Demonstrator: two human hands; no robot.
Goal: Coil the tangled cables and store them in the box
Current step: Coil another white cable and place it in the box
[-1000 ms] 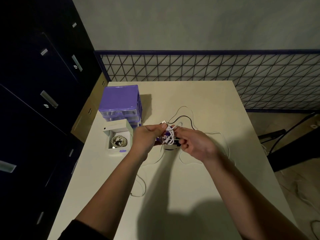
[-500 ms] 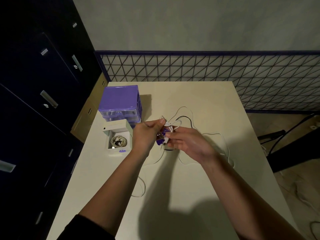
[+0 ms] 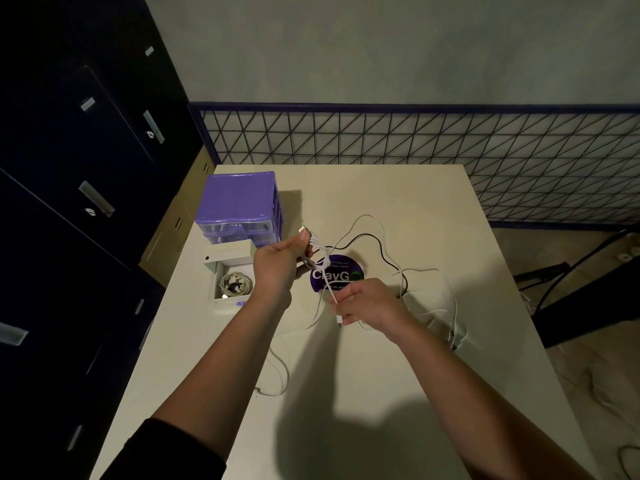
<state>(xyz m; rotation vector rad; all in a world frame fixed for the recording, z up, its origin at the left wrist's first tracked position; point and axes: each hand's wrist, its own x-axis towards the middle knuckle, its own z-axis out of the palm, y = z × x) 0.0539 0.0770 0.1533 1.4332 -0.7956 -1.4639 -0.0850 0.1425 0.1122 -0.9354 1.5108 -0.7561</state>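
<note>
both grips pinch white cable (image 3: 320,252); purple drawers (image 3: 239,206) beside box (image 3: 227,271).

Your table (image 3: 398,202) looks smooth and matt, like painted board; the white cable (image 3: 320,252) you hold looks like smooth, soft plastic, and the black cable (image 3: 367,237) looks the same; the purple drawer unit (image 3: 239,197) is plastic with a slight shine, and its drawer fronts look see-through; the white box (image 3: 216,271) looks like matt card; the round purple sticker (image 3: 337,271) looks glossy; the fence (image 3: 415,140) behind is thin dark metal wire; the cabinets (image 3: 69,168) look like dark painted metal with shiny handles.
</note>
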